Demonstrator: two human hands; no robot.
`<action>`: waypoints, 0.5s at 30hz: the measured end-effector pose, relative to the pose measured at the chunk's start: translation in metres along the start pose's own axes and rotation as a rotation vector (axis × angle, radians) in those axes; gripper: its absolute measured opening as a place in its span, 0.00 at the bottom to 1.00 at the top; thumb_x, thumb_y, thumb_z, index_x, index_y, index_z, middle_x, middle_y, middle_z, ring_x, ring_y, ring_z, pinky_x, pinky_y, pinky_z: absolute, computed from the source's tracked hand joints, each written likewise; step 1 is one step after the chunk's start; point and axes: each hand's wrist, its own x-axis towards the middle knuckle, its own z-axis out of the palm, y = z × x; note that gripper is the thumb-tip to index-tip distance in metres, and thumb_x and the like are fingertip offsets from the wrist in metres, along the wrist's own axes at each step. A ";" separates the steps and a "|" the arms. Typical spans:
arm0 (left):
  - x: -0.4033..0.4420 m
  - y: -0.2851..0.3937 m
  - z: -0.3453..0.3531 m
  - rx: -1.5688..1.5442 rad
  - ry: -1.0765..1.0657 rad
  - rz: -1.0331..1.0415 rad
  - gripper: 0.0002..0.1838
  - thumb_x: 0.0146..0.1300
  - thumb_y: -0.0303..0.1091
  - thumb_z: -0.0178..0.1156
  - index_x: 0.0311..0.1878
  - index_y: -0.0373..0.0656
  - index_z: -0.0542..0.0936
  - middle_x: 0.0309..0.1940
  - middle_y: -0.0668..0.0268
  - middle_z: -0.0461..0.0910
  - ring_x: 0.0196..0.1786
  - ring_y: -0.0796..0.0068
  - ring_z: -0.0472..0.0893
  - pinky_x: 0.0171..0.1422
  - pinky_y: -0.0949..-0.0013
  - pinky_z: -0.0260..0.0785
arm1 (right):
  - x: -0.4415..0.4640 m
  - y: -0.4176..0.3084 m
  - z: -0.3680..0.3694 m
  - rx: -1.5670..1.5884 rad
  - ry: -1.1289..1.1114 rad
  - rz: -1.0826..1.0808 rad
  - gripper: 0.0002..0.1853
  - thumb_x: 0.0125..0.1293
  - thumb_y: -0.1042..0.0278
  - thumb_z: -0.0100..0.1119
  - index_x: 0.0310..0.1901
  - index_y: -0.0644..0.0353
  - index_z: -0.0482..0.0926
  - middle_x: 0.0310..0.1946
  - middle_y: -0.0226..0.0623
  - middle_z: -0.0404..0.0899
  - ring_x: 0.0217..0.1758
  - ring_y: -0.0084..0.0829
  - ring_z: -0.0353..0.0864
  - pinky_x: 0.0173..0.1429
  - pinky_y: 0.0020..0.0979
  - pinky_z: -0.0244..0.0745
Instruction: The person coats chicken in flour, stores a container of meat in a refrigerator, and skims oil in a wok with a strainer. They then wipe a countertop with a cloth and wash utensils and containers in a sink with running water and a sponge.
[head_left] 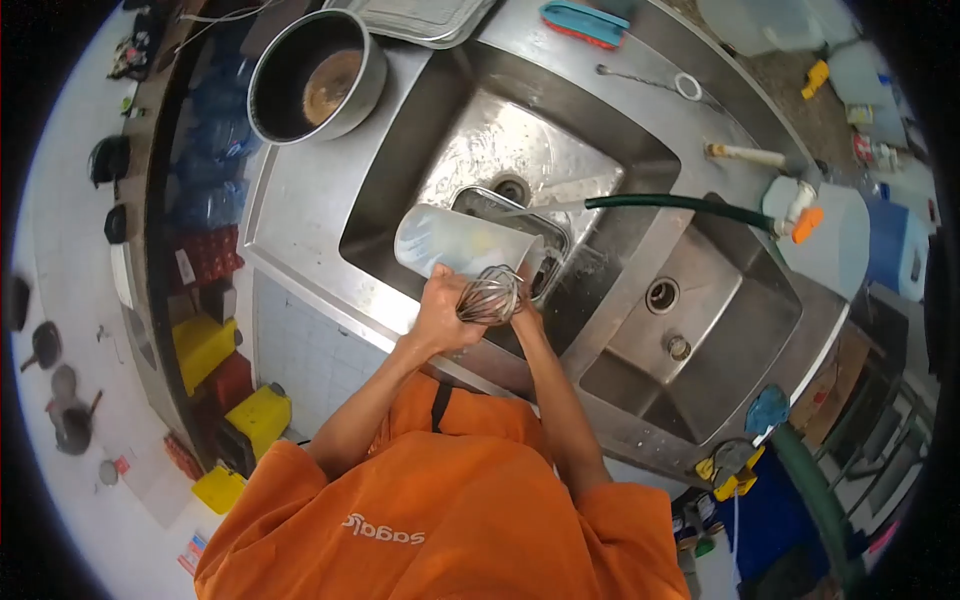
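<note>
A translucent plastic pitcher-like container lies tilted on its side over the large sink basin. Its open end faces right, beside the stream from the green hose. My left hand is closed around a wire whisk, its thumb close to the container's lower side. The whisk's wire loops point up toward me and partly cover both hands. My right hand is closed at the container's rim, with its fingers partly hidden behind the whisk. Under the container, a rectangular metal pan sits in the basin near the drain.
A deep round pot with brown residue stands on the left counter. Behind the basin are a metal tray, a blue brush and a long-handled utensil. A smaller sink basin adjoins on the right.
</note>
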 end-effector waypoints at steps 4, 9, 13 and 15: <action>0.017 0.000 0.013 -0.002 0.067 0.106 0.05 0.49 0.29 0.66 0.24 0.44 0.78 0.18 0.65 0.75 0.23 0.65 0.72 0.37 0.65 0.62 | -0.011 0.017 0.014 0.096 -0.071 0.222 0.17 0.70 0.53 0.46 0.48 0.56 0.76 0.33 0.28 0.78 0.31 0.28 0.78 0.37 0.29 0.76; 0.021 -0.031 0.006 -0.081 0.216 0.148 0.15 0.51 0.26 0.66 0.17 0.45 0.69 0.15 0.68 0.69 0.22 0.73 0.69 0.37 0.66 0.62 | -0.072 -0.059 0.054 0.224 -0.435 0.309 0.16 0.69 0.55 0.47 0.47 0.57 0.75 0.35 0.33 0.79 0.32 0.31 0.80 0.38 0.31 0.78; 0.049 -0.046 0.001 -0.438 0.366 -0.300 0.16 0.57 0.26 0.63 0.17 0.38 0.70 0.15 0.73 0.68 0.22 0.82 0.66 0.28 0.72 0.58 | -0.125 -0.144 0.083 -0.040 -0.546 -0.137 0.20 0.62 0.61 0.52 0.53 0.64 0.73 0.39 0.39 0.80 0.39 0.31 0.78 0.45 0.26 0.75; 0.076 -0.061 0.001 -0.548 0.355 -0.335 0.14 0.59 0.26 0.61 0.18 0.40 0.71 0.17 0.75 0.68 0.22 0.82 0.66 0.28 0.73 0.57 | -0.155 -0.183 0.088 -0.603 -0.239 -0.636 0.19 0.58 0.66 0.53 0.47 0.71 0.75 0.40 0.44 0.79 0.41 0.39 0.78 0.48 0.31 0.73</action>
